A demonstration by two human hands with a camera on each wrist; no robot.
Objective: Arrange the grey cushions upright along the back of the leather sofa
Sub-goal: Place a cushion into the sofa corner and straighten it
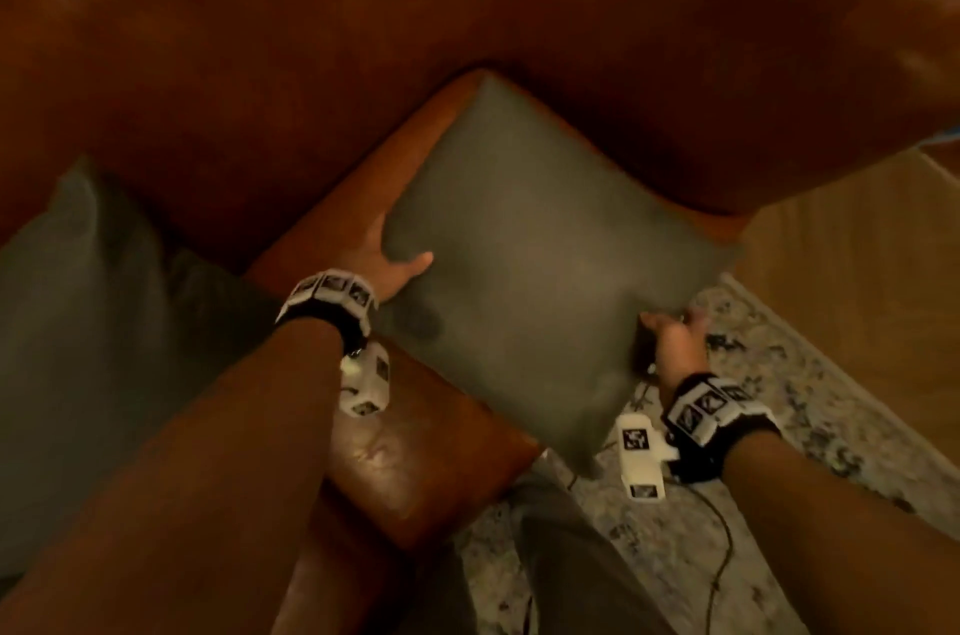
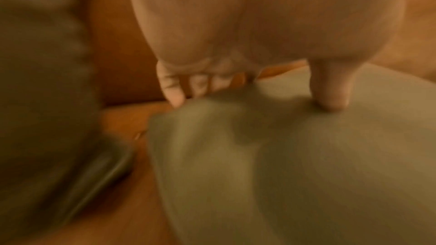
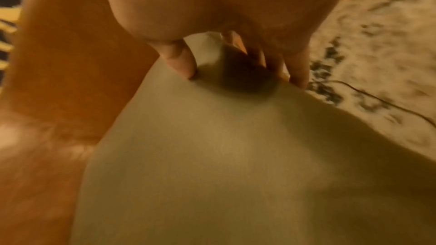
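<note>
A grey square cushion [image 1: 530, 265] is held over the seat corner of the brown leather sofa [image 1: 363, 36], one corner pointing toward the backrest. My left hand [image 1: 395, 260] grips its left edge, thumb on top [image 2: 330, 98] and fingers [image 2: 174, 94] underneath. My right hand [image 1: 675, 338] grips the near right edge, thumb [image 3: 181, 60] on the top face of the cushion [image 3: 224, 156] and fingers [image 3: 299, 74] under it. A second grey cushion [image 1: 78, 322] leans against the backrest at the left, also blurred at the left of the left wrist view [image 2: 40, 81].
The sofa's armrest [image 1: 727, 88] rises just behind the held cushion. A patterned rug [image 1: 779, 400] with a thin cable [image 1: 722, 546] lies on the floor at the right, wooden floor [image 1: 857, 244] beyond it. My legs [image 1: 571, 572] stand at the sofa's front edge.
</note>
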